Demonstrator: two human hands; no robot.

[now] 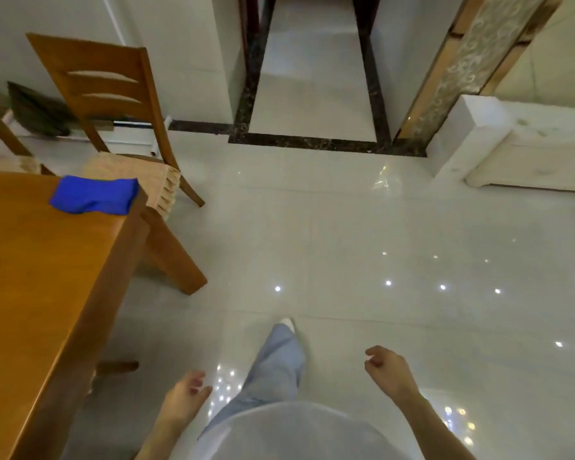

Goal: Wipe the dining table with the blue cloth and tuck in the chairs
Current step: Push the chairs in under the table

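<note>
- On the table's [40,277] far right corner lies the blue cloth [93,195], a chair [113,104] just beyond.
- Left hand [185,398] and right hand [387,368] hang near, fingers loosely curled, holding nothing.

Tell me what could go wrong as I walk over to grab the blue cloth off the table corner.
The blue cloth lies right at the corner edge of the table, so a careless grab might knock it to the floor. The table leg splays out toward your walking path, and the chair beyond stands pulled out; a foot could catch either. The glossy floor may be slippery.
</note>
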